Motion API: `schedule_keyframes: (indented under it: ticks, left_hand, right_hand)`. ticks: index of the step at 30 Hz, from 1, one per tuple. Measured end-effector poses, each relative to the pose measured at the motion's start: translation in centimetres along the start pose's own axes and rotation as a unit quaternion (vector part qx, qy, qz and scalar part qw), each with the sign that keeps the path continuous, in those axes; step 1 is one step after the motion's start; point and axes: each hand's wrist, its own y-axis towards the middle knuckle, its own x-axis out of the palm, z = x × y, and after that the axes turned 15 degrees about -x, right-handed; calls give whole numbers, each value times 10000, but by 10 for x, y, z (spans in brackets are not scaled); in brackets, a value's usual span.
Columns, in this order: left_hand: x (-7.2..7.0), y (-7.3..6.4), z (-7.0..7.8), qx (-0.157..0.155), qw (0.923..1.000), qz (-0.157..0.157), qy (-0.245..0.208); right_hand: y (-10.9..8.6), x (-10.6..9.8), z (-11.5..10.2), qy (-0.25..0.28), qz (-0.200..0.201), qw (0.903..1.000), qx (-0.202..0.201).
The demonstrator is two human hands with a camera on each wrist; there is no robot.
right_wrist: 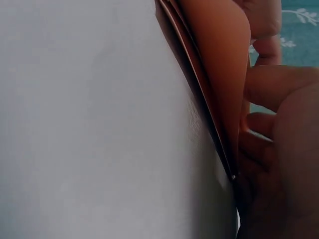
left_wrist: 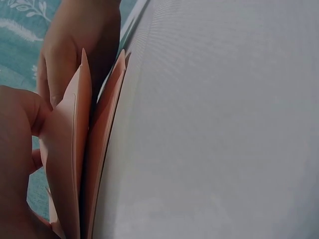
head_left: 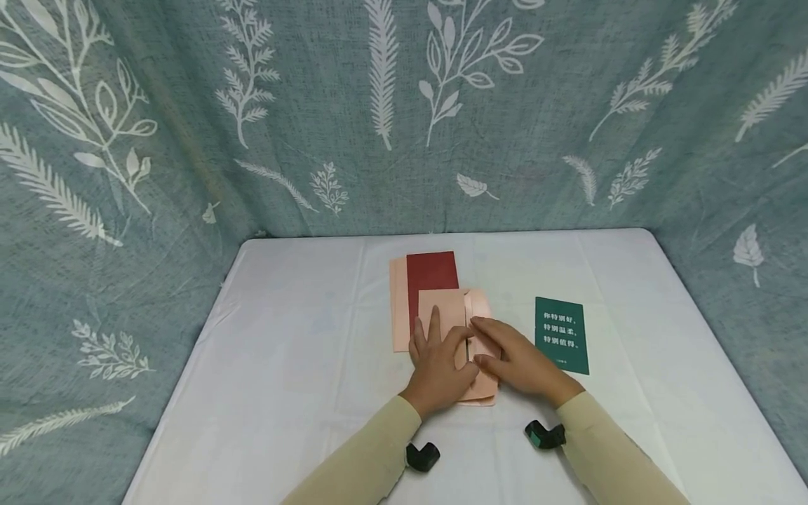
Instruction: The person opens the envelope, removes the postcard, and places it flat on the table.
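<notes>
In the head view, a pale pink envelope (head_left: 445, 301) lies in front of both hands, its flap on the right side. My left hand (head_left: 440, 368) rests on the body with fingers spread, its thumb near the flap's edge. From the right, my right hand (head_left: 527, 358) touches the flap with bent fingertips and thumb. The left wrist view shows the pink envelope's layers (left_wrist: 65, 149) standing apart at the near end. In the right wrist view the flap (right_wrist: 219, 45) slants up, with the right fingers (right_wrist: 274, 85) at its edge.
A dark red card (head_left: 432, 270) lies behind the envelope, over another pale pink piece of paper (head_left: 399, 305). To the right is a green card with white writing (head_left: 562, 337). All lie on a white-covered table (head_left: 284, 351), with leaf-patterned curtains (head_left: 404, 175) around it.
</notes>
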Motion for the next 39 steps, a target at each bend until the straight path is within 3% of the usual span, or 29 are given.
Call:
schedule_keyframes:
  ticks: [10, 20, 39]
  left_hand:
    - [-2, 1, 2, -84, 9999, 14, 97]
    - [-2, 1, 4, -209, 9997, -107, 10]
    - [-2, 1, 3, -186, 9997, -139, -103]
  right_hand:
    - [16, -2, 9, -225, -117, 9997, -50]
    - [33, -3, 12, -884, -676, 9937, -125]
    - [31, -2, 10, -1084, -929, 9897, -43]
